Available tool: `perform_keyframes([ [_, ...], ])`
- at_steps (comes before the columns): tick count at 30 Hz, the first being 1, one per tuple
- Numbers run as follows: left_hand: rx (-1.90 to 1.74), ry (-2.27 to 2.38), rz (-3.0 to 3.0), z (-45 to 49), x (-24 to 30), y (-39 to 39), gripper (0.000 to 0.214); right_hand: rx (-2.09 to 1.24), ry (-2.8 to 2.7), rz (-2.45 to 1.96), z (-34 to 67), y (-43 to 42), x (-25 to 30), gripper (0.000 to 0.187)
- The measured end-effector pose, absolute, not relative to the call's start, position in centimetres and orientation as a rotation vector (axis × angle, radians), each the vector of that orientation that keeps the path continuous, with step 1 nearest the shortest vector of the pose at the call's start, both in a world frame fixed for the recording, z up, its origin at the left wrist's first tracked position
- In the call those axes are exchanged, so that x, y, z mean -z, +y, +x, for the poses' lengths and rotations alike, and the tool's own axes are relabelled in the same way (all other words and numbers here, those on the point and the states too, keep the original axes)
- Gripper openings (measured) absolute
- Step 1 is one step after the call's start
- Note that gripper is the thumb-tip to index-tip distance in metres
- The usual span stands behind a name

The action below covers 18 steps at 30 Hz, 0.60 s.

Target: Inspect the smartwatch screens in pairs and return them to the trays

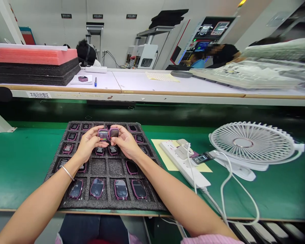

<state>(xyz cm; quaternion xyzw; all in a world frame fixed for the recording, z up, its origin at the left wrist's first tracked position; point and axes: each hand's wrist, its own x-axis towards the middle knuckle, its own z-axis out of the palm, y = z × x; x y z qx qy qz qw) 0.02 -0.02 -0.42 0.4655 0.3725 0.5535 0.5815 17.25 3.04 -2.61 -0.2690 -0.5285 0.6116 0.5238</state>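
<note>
Purple watch (pixel 103 135) pinched in the left hand (pixel 88 142), second watch (pixel 114 133) gripped by the right hand (pixel 127 141), foam tray (pixel 77 204) below both. Probably light, stiff, slick and scratchable up front, so I'd grab the rims.

A green bench (pixel 20 169) bore a tray (pixel 98 166), paper (pixel 163 154) and a fan (pixel 251 142)
The paper lay between tray and fan, partly under a power strip (pixel 190 174)

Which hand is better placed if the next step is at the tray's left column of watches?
Probably the left hand: it is nearer that side of the tray, while the right hand would likely cross over it. Each hand holds a watch.
</note>
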Motion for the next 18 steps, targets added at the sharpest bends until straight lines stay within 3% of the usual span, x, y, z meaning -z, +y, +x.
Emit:
perform_keyframes([
  [7,-1.342,0.872,1.023,-0.6,-2.5,1.6,0.049,-1.518,-1.238,-0.571,16.6,4.6,-0.2,0.035],
  [18,-1.615,0.669,1.426,-0.4,-14.1,2.4,0.066,-1.344,-1.409,-0.332,15.8,6.4,-14.4,0.019],
])
